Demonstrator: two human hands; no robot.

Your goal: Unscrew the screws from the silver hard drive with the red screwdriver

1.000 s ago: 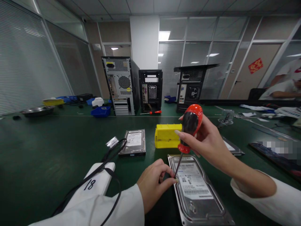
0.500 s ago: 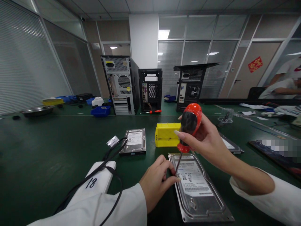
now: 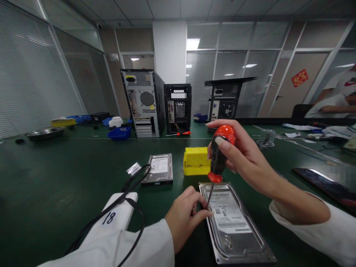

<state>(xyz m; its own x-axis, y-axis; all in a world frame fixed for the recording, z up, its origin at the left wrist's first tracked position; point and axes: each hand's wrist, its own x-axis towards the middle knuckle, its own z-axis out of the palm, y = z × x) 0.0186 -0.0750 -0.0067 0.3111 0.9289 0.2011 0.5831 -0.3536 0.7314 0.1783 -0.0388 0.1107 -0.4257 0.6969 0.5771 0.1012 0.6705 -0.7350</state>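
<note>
A silver hard drive (image 3: 233,226) lies flat on the green table in front of me. My right hand (image 3: 244,159) is wrapped round the red and black handle of a screwdriver (image 3: 218,157), held nearly upright. Its thin shaft runs down to the drive's left edge. There my left hand (image 3: 185,215) pinches thumb and forefinger together around the shaft's tip; whether a screw is between them I cannot make out. Both arms wear white sleeves.
A yellow box (image 3: 196,161) stands just behind the drive, and a second hard drive (image 3: 158,168) lies to its left. A white block marked 18 (image 3: 114,218) with a black cable rests by my left arm. Three computer cases (image 3: 144,102) stand at the back. A person sits far right.
My right hand has shifted its grip on the handle, fingers now over the red top, and the screwdriver stands a little more upright. My left hand keeps its pinch at the tip.
</note>
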